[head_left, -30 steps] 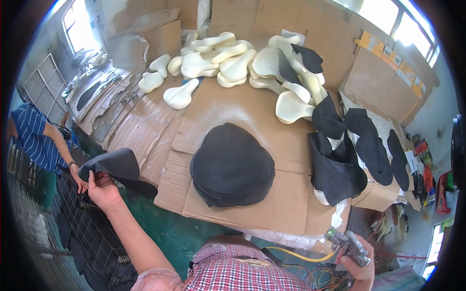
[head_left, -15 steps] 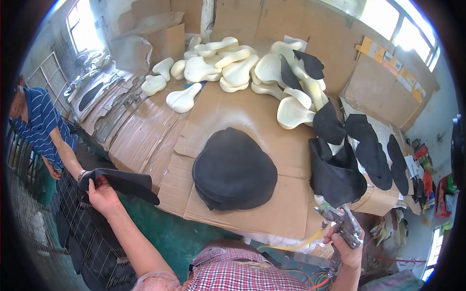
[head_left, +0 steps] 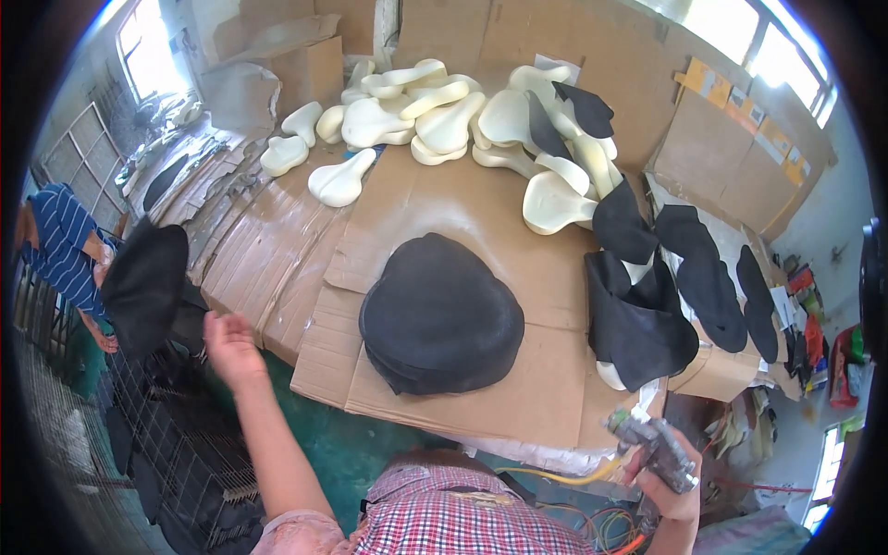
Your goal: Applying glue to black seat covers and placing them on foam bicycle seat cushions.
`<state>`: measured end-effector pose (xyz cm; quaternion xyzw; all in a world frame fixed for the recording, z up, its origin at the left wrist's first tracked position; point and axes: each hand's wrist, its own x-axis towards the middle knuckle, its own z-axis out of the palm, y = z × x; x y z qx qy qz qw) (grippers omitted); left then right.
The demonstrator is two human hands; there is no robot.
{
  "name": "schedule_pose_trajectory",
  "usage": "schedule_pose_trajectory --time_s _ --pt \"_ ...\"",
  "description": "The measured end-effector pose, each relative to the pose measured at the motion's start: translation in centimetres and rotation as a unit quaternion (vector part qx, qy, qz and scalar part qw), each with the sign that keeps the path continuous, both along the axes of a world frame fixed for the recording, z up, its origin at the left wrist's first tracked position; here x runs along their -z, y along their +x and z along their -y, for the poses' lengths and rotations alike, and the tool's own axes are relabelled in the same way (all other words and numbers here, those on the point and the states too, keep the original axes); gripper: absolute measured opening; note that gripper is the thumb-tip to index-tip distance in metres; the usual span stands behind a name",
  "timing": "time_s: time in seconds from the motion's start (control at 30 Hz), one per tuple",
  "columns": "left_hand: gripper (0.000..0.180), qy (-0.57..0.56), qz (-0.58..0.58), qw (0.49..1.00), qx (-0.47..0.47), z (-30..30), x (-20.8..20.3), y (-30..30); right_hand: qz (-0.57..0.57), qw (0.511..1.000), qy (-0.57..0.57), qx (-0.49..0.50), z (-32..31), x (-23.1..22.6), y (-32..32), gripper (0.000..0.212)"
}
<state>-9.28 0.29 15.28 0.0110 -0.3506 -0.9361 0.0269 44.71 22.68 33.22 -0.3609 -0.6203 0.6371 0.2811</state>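
Observation:
My right hand (head_left: 668, 481) grips a metal spray gun (head_left: 652, 446) at the lower right, its green-tinged nozzle end toward the table. At the left, my left hand (head_left: 235, 351) is reached out, slightly blurred, with its fingers partly curled. Just beyond its fingertips hangs a black flexible saddle-cover piece (head_left: 143, 289), beside a co-worker's hand (head_left: 100, 262). Whether my fingertips still touch its dark lower edge is unclear. On the cardboard-covered table (head_left: 555, 370) before me lies a stack of rounded black pieces (head_left: 442, 314).
Cream foam saddle pads (head_left: 370, 125) are heaped along the table's back. More black pieces (head_left: 638, 324) lie at the right, some draped over pads. A wire rack (head_left: 185, 444) with black pieces stands lower left. A yellow hose (head_left: 555, 476) runs along the front edge.
The black piece my left hand held has swung up and left, toward the co-worker. My left hand has moved right, away from most of it. The spray gun stays in my right hand.

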Motion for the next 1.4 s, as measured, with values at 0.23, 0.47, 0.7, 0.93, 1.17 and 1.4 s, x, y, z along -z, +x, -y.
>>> schedule_pose_trajectory --time_s 0.23,0.47,0.7,0.93,1.17,1.4 --pt "0.025 -0.576 -0.062 0.811 0.081 -8.0 15.0 3.0 0.048 0.996 -0.017 -0.076 -0.9 0.8 1.6 0.06" --pt "0.029 -0.837 -0.15 0.524 0.056 -14.3 12.9 9.6 0.013 0.999 -0.027 -0.028 -0.8 0.5 0.8 0.059" --pt "0.023 -0.807 -0.148 0.566 0.074 -15.0 14.0 8.9 0.055 0.998 -0.007 -0.002 0.0 0.0 2.9 0.058" --pt "0.031 -0.512 0.1 0.829 0.202 -15.3 15.3 8.2 0.017 0.998 -0.066 -0.001 0.2 0.0 2.4 0.057" --pt "0.047 -0.206 0.324 0.905 0.183 -15.3 13.4 9.9 0.005 0.999 -0.04 0.028 -0.4 0.6 2.9 0.055" --pt "0.046 -0.421 0.183 0.847 0.269 -17.4 11.8 11.6 -0.023 0.996 -0.087 -0.016 -0.3 2.5 1.9 0.057"
